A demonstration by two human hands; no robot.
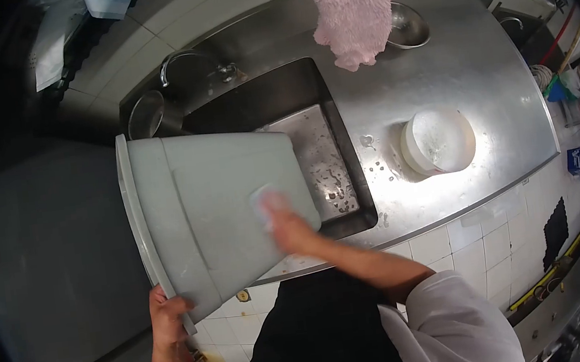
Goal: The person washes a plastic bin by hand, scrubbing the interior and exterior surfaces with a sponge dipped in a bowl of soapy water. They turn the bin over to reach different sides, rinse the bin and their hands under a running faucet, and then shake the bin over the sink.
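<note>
Black apron (pixel 320 320) nearest the camera, at 6 o'clock. From the left: flat dark grey surface (pixel 47 244) at 9 o'clock, then the pale grey tub (pixel 226 181), just off centre toward 9 o'clock, lying on its side, rim to the left, base end over the sink (pixel 365 197). What bears its weight, can't tell. Left hand (pixel 167 316) at about 8 o'clock, fingers curled closed over the tub's rim at its lower corner, gripping it. Round strainer (pixel 146 115) at 10 o'clock, just behind the tub; curved tap (pixel 186 55) at 11 o'clock, above the sink's back edge. Right hand (pixel 289 227) at 6 o'clock, close to centre, motion-blurred, has hold of a pale pad (pixel 261 200) against the tub's upturned wall; fingers look bent round it, exact closure can't tell. Sink floor shows wet spots right of the tub's base. Pink fluffy cloth (pixel 356 9) hangs at 1 o'clock, partly covering a metal bowl (pixel 410 28) toward 2 o'clock. White round container (pixel 411 149) stands on the steel counter (pixel 500 78) at 3 o'clock, near the sink, contents unclear; water drops between the two. Pale sleeve (pixel 459 319) between 4 and 5 o'clock. Blue box (pixel 577 160) far out at 3 o'clock.
</note>
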